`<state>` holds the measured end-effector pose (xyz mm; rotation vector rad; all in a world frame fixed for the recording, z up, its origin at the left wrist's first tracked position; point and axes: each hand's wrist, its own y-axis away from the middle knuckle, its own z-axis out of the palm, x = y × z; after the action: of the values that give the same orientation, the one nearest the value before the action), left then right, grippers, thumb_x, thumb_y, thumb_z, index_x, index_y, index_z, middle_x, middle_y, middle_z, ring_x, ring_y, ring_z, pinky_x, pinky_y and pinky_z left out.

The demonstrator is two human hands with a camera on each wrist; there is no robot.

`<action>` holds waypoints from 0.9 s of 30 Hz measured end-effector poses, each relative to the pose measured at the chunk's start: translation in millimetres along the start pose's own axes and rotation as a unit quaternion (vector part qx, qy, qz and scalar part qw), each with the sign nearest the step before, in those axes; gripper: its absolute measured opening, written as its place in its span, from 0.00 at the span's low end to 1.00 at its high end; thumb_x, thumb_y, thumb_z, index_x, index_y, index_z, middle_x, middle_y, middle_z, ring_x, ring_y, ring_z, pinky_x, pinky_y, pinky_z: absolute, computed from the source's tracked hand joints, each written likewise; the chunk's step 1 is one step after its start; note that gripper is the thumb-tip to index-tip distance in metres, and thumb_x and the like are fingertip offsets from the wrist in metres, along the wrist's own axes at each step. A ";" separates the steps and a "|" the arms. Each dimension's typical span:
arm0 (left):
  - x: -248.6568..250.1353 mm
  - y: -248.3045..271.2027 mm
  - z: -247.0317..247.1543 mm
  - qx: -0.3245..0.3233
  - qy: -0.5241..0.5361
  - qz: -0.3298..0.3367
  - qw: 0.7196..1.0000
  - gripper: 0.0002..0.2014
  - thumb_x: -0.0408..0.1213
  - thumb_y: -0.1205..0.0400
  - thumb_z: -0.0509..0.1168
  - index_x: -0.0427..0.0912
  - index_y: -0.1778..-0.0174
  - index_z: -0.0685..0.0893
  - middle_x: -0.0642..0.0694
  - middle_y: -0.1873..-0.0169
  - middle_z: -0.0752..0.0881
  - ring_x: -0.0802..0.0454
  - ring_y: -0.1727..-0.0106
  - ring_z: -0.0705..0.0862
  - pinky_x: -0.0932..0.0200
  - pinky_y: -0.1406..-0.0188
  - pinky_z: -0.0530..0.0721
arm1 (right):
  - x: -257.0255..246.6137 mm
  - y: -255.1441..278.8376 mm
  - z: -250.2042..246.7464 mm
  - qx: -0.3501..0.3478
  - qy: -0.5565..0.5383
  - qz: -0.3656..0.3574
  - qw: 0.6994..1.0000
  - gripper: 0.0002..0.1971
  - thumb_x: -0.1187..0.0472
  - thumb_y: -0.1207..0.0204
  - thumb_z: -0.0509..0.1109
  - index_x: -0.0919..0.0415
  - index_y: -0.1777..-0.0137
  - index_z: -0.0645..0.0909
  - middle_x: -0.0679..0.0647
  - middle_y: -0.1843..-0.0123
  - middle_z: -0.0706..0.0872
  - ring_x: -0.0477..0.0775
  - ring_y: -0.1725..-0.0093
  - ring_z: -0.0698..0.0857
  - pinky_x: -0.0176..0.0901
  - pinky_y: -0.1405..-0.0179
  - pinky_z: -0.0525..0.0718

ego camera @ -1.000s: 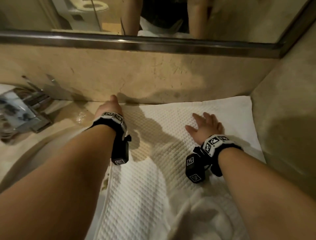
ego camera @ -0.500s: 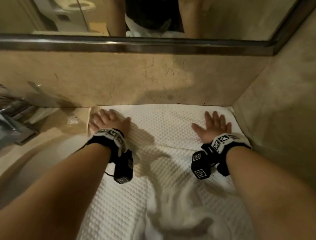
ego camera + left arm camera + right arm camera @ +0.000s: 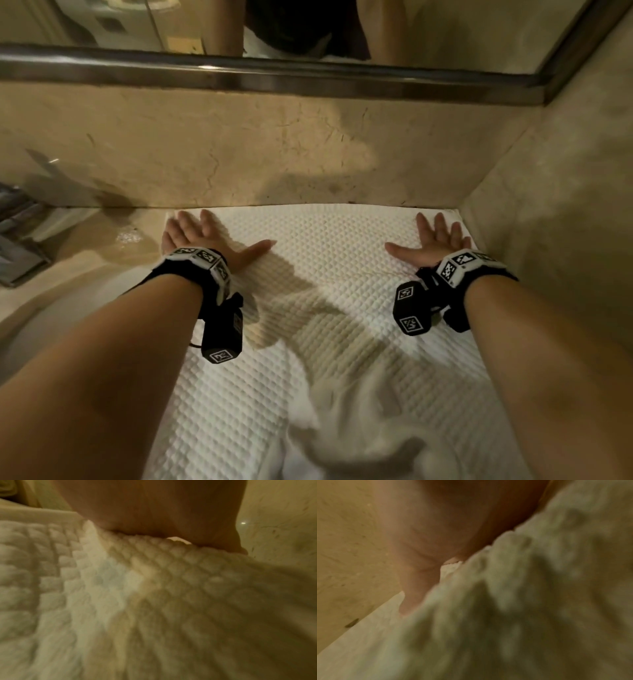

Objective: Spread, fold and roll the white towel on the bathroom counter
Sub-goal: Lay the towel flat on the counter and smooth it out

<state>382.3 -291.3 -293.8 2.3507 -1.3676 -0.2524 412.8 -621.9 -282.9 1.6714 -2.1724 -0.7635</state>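
Note:
The white waffle-textured towel [image 3: 329, 274] lies spread on the beige counter, its far edge along the back wall. My left hand [image 3: 205, 236] presses flat on its far left corner, fingers straight and thumb spread. My right hand [image 3: 435, 240] presses flat on its far right corner beside the side wall. A bunched wrinkle of towel [image 3: 349, 428] rises near the front between my forearms. Both wrist views are blurred close-ups of towel [image 3: 154, 601] [image 3: 522, 601] under the heel of each hand [image 3: 154, 507] [image 3: 436, 527].
A marble backsplash [image 3: 274, 154] and mirror frame [image 3: 274, 73] close the back. The side wall [image 3: 565, 205] bounds the right. A sink basin [image 3: 68, 301] curves at the left, with a faucet base [image 3: 17, 240] at the far left edge.
Both hands have slid outward and toward the back wall, flattening the towel. The left hand moved from the bare counter onto the towel's corner.

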 end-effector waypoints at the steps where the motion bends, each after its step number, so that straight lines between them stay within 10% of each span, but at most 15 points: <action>1: 0.0 -0.2 -1.0 0.000 0.004 0.002 1.000 0.70 0.87 0.48 0.46 0.45 0.17 0.36 0.36 0.18 0.36 0.37 0.17 0.37 0.44 0.18 0.39 | 0.9 -1.2 -1.7 0.003 0.000 0.000 1.000 0.54 0.19 0.37 0.53 0.43 0.18 0.32 0.48 0.17 0.29 0.60 0.18 0.30 0.59 0.20 0.33; 14: -9.1 15.8 -9.3 0.038 0.041 0.013 0.998 0.58 0.75 0.31 0.58 0.41 0.16 0.42 0.36 0.17 0.42 0.38 0.16 0.41 0.41 0.18 0.43 | -1.6 33.6 -2.3 0.058 -0.085 -0.036 0.994 0.49 0.30 0.26 0.58 0.48 0.18 0.31 0.51 0.16 0.31 0.55 0.17 0.33 0.51 0.17 0.38; 27: -52.5 207.0 6.1 0.024 -0.008 0.047 0.999 0.48 0.72 0.23 0.49 0.43 0.16 0.42 0.39 0.17 0.46 0.36 0.17 0.43 0.40 0.19 0.48 | 44.3 225.0 4.6 0.152 -0.108 -0.124 0.974 0.47 0.36 0.22 0.59 0.54 0.17 0.34 0.55 0.15 0.35 0.57 0.16 0.36 0.52 0.18 0.37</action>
<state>190.4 -337.8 -212.4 2.3201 -1.5040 -0.2142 218.1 -621.7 -161.7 2.1350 -2.3526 -0.7344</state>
